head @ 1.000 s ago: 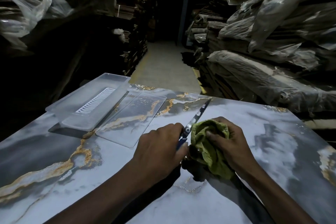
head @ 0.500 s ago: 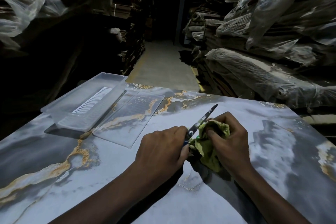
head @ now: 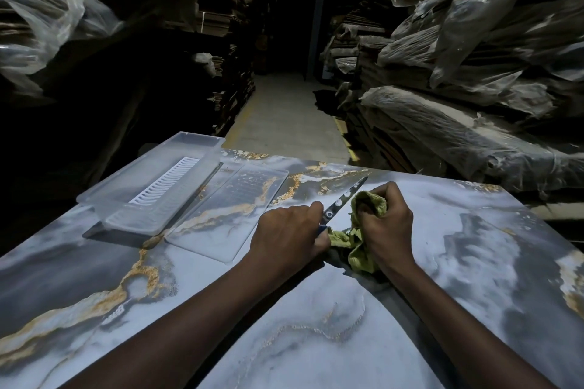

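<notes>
My left hand [head: 289,235] grips the blue handle of a knife [head: 344,197], whose dark blade with round holes points up and to the right over the marbled table [head: 489,278]. My right hand [head: 387,223] holds a crumpled yellow-green cloth [head: 363,249] bunched against the right side of the blade. The handle is mostly hidden inside my left fist. Part of the cloth trails down onto the table between my two hands.
A clear plastic tray [head: 151,186] with a white slotted rack stands at the table's far left. A flat clear lid [head: 234,215] lies beside it. Plastic-wrapped stacks [head: 458,88] line the aisle to the right, dark shelving to the left.
My right hand has slid the cloth up along the blade toward the tip. The blade has tilted a little further to the right. My left hand stays on the handle.
</notes>
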Motion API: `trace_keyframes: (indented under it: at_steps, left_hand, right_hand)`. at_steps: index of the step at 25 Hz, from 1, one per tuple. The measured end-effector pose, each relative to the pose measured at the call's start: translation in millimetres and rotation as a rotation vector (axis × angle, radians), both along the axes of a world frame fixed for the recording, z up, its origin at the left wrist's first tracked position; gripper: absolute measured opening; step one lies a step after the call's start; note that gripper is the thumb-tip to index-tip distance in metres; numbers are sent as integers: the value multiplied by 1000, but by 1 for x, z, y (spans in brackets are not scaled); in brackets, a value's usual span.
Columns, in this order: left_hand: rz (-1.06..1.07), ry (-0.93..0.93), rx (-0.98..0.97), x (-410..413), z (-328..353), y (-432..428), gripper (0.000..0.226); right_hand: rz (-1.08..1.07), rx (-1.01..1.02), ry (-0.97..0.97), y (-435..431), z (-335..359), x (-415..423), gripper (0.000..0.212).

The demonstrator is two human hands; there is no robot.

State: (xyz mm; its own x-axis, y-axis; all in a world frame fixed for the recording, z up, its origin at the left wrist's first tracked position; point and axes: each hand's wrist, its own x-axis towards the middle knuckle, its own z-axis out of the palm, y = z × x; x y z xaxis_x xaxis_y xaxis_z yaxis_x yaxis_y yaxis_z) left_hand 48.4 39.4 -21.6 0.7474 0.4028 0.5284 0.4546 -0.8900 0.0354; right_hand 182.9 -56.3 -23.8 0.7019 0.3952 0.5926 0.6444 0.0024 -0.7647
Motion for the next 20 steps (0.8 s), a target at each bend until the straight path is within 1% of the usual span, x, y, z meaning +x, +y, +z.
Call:
trace_keyframes:
  at_steps: [2,5,7,10,12,15,20]
  left_hand:
    - [29,-6,-9,5,-1,3,26]
    - [20,73,61,4,-3,1,32]
    - [8,76,102,4,-4,-1,36]
    - [1,96,129,4,-2,-7,32]
    - [10,64,122,5,-4,-8,25]
    - [13,49,96,5,-2,-7,29]
    - [-33,59,118,3,-2,-5,35]
  right_hand:
    - [-6,-6,-6,3,-6,6,30]
    - [23,-2,-58,0,-12,7,28]
    - [54,13,-97,-1,-11,4,27]
    - [73,-24,-178,0,-10,0,22]
    - [54,-65,-265,1,-11,-2,27]
    - [-9,-124,-366,5,-12,-2,34]
    - [-81,-141,-361,6,-9,2,43]
